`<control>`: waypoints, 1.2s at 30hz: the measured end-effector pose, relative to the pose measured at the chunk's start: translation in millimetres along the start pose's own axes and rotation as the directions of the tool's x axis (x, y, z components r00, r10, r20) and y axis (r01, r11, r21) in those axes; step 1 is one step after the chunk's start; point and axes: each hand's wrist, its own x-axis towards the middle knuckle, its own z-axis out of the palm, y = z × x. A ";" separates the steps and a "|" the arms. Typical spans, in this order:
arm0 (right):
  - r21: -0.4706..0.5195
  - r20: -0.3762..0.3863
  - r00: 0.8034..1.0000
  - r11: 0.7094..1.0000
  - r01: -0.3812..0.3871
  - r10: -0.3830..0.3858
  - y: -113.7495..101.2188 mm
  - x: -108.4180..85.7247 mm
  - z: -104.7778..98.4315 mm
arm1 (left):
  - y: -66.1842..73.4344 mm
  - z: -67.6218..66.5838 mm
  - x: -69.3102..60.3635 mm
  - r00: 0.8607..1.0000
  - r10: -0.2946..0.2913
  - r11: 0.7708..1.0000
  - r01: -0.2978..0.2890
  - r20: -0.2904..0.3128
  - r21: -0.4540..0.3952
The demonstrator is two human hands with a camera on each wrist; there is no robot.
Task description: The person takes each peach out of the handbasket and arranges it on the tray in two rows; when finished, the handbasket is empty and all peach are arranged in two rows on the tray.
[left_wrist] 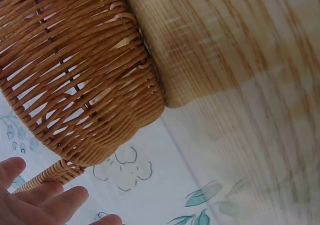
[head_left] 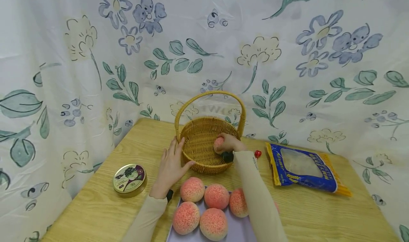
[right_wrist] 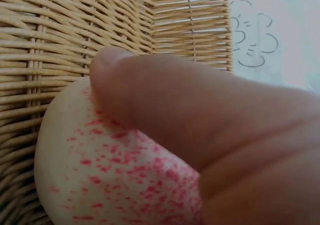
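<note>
A wicker basket with a tall arched handle stands towards the back of the table. Inside it, my right hand holds a pink-speckled peach near the right wall. The right wrist view shows the thumb laid over that pale peach, close to the woven wall. My left hand rests at the basket's left side, fingers stretched out and thumb by the front rim. In the left wrist view its fingers are near the handle's foot. Several more peaches sit on a lilac tray in front.
A round gold tin stands on the left of the wooden table. A blue and yellow packet lies at the right. A small red object is beside the right sleeve. Flowered cloth hangs behind.
</note>
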 end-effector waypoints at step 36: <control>0.052 -0.121 0.883 0.885 0.462 -0.453 -4.6 -170.1 -3.0 | -3.2 2.1 1.9 0.998 0.001 0.999 0.001 0.056 -0.035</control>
